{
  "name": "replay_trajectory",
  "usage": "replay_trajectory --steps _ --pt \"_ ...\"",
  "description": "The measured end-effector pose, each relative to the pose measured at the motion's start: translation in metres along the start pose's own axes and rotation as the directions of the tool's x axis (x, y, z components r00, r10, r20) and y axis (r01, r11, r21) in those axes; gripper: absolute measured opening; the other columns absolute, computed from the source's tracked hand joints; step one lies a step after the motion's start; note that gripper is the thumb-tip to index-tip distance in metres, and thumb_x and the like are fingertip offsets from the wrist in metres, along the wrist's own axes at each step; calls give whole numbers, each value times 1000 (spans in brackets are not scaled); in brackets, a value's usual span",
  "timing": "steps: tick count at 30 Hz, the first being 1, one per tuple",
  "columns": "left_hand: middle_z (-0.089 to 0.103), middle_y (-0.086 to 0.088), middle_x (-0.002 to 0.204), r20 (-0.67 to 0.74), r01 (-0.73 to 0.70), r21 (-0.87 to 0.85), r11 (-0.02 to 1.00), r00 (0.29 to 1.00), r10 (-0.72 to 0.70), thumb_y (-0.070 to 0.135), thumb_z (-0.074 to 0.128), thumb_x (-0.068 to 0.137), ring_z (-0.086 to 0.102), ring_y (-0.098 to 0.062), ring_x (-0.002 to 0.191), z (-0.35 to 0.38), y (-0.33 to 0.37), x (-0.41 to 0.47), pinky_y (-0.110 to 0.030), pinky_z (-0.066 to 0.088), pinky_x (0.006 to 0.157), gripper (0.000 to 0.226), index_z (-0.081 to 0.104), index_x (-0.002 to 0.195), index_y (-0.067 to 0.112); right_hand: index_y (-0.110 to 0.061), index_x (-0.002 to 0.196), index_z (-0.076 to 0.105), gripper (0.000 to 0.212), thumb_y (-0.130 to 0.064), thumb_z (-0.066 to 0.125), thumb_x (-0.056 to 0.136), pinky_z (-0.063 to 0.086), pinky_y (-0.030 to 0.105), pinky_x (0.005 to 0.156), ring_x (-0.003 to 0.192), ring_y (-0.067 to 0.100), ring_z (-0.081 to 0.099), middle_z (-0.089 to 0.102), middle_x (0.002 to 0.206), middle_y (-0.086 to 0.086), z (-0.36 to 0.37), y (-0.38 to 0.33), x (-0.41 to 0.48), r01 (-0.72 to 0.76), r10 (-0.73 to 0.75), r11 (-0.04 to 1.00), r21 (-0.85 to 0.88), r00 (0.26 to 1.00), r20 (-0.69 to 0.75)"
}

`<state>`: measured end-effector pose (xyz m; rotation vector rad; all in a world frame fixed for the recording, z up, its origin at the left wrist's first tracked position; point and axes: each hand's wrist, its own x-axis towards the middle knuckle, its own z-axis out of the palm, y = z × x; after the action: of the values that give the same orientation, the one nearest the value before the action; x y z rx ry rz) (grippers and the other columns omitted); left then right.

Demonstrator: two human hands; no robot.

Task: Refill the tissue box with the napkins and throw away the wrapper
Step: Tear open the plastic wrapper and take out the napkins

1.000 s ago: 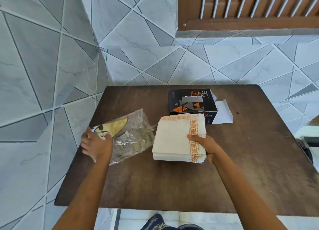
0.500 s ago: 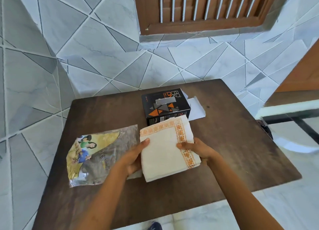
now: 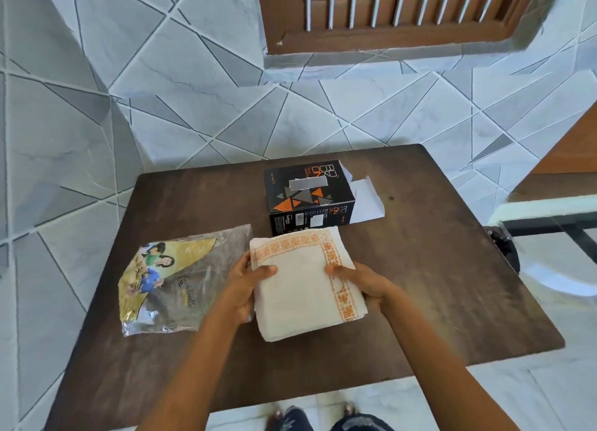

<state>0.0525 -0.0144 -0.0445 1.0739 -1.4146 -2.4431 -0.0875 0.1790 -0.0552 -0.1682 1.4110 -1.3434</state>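
A thick stack of white napkins (image 3: 300, 288) with an orange patterned border is held between both hands over the brown table (image 3: 436, 285). My left hand (image 3: 244, 280) grips its left edge, thumb on top. My right hand (image 3: 365, 283) grips its right edge. Just behind the stack stands the black tissue box (image 3: 307, 197) with orange and grey triangles, its white end flaps (image 3: 366, 201) open to the right. The clear plastic wrapper (image 3: 174, 282) with a yellow printed picture lies flat on the table to the left of my left hand.
The table stands against a grey tiled wall (image 3: 161, 91) under a brown louvred window (image 3: 387, 10). A white and black piece of furniture (image 3: 549, 217) is off the table's right edge. Feet (image 3: 323, 417) show below the near edge.
My left hand let go of the wrapper and came over to the napkin stack, which both hands now hold. The wrapper lies flatter. The view shifted left and nearer.
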Motion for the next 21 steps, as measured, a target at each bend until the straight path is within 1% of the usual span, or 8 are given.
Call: replay_trajectory --steps 2,4,8,11,14,18,19,21 --pt "63 -16 119 -28 -4 23 1000 1000 5 -3 68 72 62 -37 105 6 -2 -3 -57 50 88 57 49 124 12 -16 111 57 31 -21 66 82 57 39 72 87 23 71 72 100 6 -8 0 0 16 -17 998 -57 1000 -19" --pt "63 -14 121 -20 5 20 1000 1000 -5 0 66 75 61 -35 107 14 -5 -4 -56 49 91 55 48 124 15 -16 114 57 36 -20 68 80 56 42 80 92 25 70 71 106 7 -16 -4 -1 58 -62 992 -116 998 -31" --pt "65 -9 115 -84 -6 110 994 996 15 10 70 77 65 -26 99 45 -13 -11 -41 55 76 52 49 124 16 -22 110 57 30 -19 67 81 57 39 78 91 22 70 70 104 4 -35 -15 -7 62 -61 979 -192 998 10" --pt "68 -9 107 -155 -28 109 994 987 45 7 70 77 67 -24 91 61 -20 -12 -34 56 67 47 53 121 10 -23 115 55 39 -25 69 79 56 40 77 94 24 69 70 107 5 -49 -14 -12 32 -20 989 -143 996 83" --pt "69 -12 108 -170 -14 95 995 985 30 6 71 76 67 -27 92 70 -25 -15 -37 56 68 47 55 120 9 -22 116 54 36 -17 66 82 58 34 68 91 20 70 70 104 4 -59 -8 -19 7 6 996 -89 990 141" --pt "68 -12 114 -128 18 139 990 992 0 12 75 73 67 -28 98 70 -30 -21 -37 59 71 55 53 124 12 -17 124 49 67 -29 75 64 55 36 75 99 25 67 67 113 8 -66 -2 -17 31 -7 990 -141 986 165" --pt "68 -11 115 -120 17 152 988 993 1 14 76 72 67 -28 100 70 -30 -22 -40 59 75 58 52 125 13 -16 126 49 71 -32 76 62 55 37 76 99 26 67 67 114 8 -66 -2 -16 26 -2 989 -144 986 166" --pt "67 -10 115 -132 -17 159 987 990 39 15 74 74 66 -29 101 70 -27 -25 -44 56 81 55 50 124 16 -13 126 49 69 -30 75 64 56 35 71 93 24 69 69 110 9 -64 -3 -15 29 -11 994 -107 987 162"
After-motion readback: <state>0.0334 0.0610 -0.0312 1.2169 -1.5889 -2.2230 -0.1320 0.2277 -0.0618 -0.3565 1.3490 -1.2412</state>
